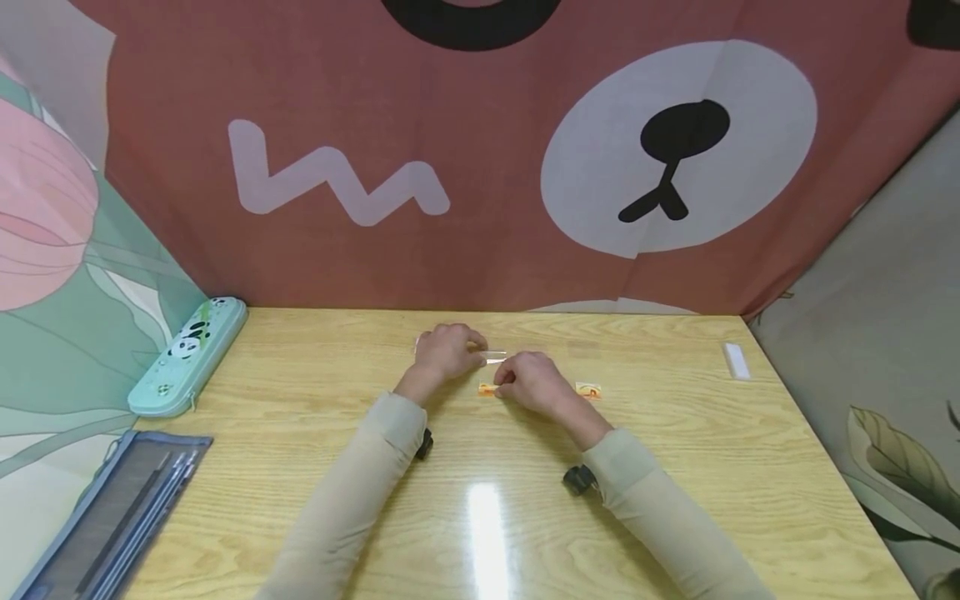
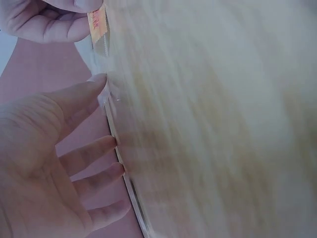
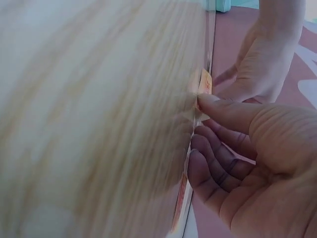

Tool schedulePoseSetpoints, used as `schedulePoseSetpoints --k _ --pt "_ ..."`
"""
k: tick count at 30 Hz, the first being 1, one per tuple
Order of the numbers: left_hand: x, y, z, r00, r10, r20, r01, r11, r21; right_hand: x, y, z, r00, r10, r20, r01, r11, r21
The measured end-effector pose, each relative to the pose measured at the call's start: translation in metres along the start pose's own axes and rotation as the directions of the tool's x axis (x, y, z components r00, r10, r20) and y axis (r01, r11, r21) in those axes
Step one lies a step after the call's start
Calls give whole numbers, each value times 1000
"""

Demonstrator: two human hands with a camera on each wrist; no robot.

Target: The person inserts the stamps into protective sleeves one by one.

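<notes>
My left hand is at the back middle of the wooden table. Its thumb and index finger pinch a thin clear strip; its other fingertips rest on the tabletop. My right hand is just to its right and pinches a small orange-and-white printed piece, with the thumb on it in the right wrist view. A narrow white piece shows between the hands. Beyond the right hand's wrist side lies another orange-and-white piece, flat on the table.
A mint panda pencil case lies at the table's left edge. Nearer is a blue-edged mesh pouch with pens or pencils inside. A small white block lies at the back right. A printed cloth hangs behind the table.
</notes>
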State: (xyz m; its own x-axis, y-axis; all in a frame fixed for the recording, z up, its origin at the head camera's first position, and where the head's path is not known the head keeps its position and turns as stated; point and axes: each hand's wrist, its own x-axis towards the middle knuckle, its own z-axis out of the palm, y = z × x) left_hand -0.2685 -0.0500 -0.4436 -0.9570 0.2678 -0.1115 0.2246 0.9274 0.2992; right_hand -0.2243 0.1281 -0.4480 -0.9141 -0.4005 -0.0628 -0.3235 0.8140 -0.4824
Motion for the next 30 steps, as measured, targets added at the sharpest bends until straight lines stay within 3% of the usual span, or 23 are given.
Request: schedulePoseSetpoints --k 4,6,11,16,19,22,24,25,26,29,30 --pt "0 1 1 1000 -7 4 7 1000 -12 -2 7 0 999 40 0 -40 991 124" --pt "1 1 2 1000 -9 6 10 1000 -10 -3 11 0 997 80 10 -81 970 229" --pt "1 1 3 1000 -3 -8 4 1000 13 -5 17 -4 982 178 62 -185 845 501" --pt "-1 4 1 999 29 -26 -29 1000 2 -7 22 -10 971 224 88 -227 732 643" --pt "-4 6 -4 997 46 -55 -48 998 -48 -8 25 -16 964 248 93 -241 675 697" --pt "-8 6 -10 994 53 -97 -71 979 -192 -11 29 -23 960 267 84 -239 625 743" --pt "-10 6 -13 992 58 -113 -93 936 -338 -13 33 -28 963 262 64 -218 615 758" --pt "-12 5 -15 992 60 -114 -103 901 -422 -15 34 -31 964 260 51 -205 611 765" --pt "-14 5 -16 992 63 -106 -108 859 -501 -17 35 -34 965 260 36 -192 607 771" --pt "-20 4 -20 995 82 -58 -99 702 -706 -22 39 -42 968 251 -4 -152 601 784" --pt "-22 4 -21 995 87 -43 -90 651 -753 -23 40 -44 966 257 -12 -146 587 796"
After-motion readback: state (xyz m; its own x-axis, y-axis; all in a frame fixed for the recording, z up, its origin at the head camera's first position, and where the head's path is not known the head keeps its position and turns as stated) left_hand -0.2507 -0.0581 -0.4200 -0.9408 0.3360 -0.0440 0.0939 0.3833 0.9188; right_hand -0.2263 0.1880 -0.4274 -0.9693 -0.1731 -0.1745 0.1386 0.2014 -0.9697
